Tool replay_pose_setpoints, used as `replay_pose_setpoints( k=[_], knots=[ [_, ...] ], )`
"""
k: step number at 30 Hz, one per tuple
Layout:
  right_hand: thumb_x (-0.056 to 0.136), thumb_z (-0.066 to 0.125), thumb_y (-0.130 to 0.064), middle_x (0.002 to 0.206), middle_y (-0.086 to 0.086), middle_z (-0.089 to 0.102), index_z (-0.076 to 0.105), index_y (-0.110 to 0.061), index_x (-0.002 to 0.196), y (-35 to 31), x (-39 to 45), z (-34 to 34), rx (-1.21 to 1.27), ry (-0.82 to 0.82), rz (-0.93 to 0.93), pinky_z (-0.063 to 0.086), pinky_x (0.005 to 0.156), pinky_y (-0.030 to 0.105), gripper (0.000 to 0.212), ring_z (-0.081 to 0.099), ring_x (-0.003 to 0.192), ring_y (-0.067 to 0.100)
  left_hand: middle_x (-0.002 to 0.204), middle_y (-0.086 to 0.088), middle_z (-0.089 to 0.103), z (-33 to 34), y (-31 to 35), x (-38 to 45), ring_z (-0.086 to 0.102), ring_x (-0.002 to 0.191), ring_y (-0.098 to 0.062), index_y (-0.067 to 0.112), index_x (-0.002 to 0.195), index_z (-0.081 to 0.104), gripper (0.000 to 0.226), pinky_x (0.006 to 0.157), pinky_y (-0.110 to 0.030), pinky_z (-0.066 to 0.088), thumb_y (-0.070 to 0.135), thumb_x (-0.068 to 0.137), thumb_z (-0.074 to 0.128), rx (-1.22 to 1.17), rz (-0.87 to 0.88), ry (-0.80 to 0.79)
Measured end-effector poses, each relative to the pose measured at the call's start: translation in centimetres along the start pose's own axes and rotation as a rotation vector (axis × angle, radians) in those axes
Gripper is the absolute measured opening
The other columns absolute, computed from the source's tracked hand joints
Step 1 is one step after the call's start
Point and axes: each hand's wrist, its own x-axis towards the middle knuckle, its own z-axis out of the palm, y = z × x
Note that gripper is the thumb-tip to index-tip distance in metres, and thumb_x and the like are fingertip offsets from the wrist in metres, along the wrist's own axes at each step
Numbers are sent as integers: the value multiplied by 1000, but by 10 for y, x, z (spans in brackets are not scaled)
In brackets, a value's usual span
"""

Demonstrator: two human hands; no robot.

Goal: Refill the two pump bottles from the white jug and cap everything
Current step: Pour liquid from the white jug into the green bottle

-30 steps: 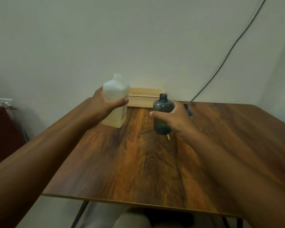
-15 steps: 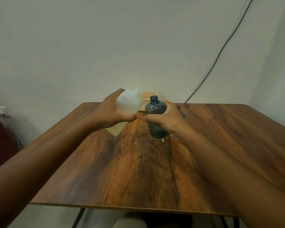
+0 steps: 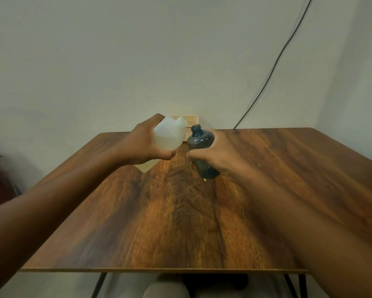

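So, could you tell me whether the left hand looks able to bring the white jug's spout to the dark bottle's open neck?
Probably yes: the left hand holds the white plastic jug tilted beside the uncapped dark translucent bottle in the right hand, with nothing between them.

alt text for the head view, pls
The left hand tips a white plastic jug toward the open neck of a dark translucent bottle held by the right hand, both above a wooden table.
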Motion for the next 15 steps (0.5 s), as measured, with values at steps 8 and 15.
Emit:
replay_pose_setpoints(
  k=[8, 15],
  knots=[
    [66, 88, -25, 103, -15, 65, 62, -27, 117, 2, -3, 1, -69, -25, -38, 46, 68, 21, 58, 62, 96, 7, 125, 16, 38, 5, 2, -4, 49, 90, -1, 29, 148, 38, 92, 51, 0, 41, 45, 74, 89, 77, 25, -43],
    [68, 88, -25, 92, -19, 63, 57, -37, 91, 3, -6, 2, -120, -17, -29, 43, 61, 14, 41, 60, 84, 2, 127, 14, 41, 6, -4, 0, 47, 105, -11, 28, 147, 38, 92, 52, 0, 42, 43, 73, 90, 88, 49, -70]
  ],
)
